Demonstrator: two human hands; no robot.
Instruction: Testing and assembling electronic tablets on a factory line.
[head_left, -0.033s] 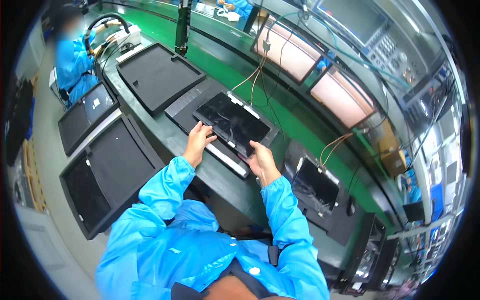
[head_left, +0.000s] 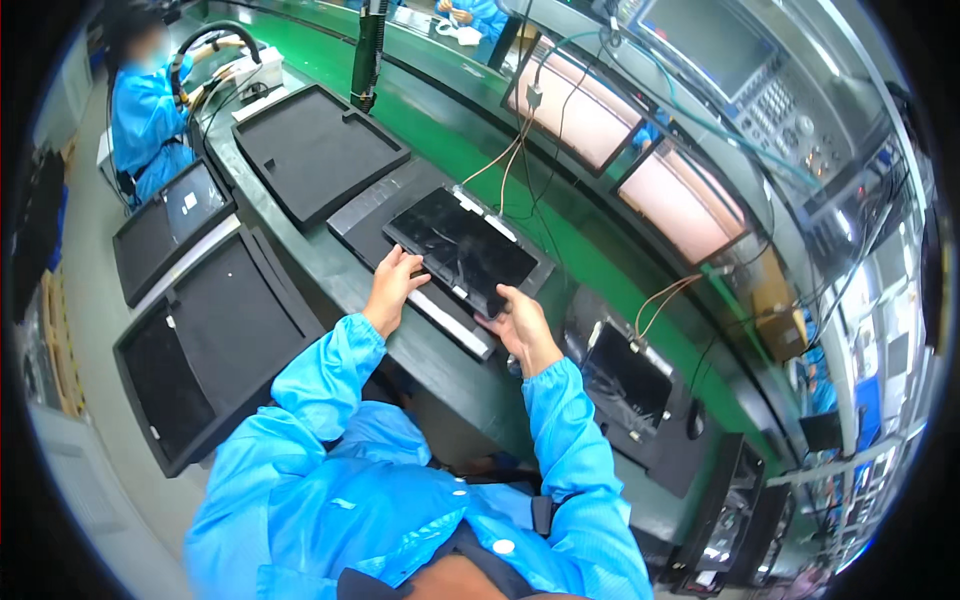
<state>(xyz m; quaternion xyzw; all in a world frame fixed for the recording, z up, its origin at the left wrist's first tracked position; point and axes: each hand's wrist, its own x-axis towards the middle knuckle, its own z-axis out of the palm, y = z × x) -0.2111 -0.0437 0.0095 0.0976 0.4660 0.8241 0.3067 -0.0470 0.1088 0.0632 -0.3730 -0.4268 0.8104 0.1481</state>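
Here, both hands touch one panel; a tray holds another panel.

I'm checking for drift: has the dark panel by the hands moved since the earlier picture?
No, the dark panel shows no visible shift in any direction against the black base beneath it.

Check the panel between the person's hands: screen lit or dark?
Dark. The panel between left hand and right hand shows a black face with reflections, no image. Whether it has power: cannot tell.
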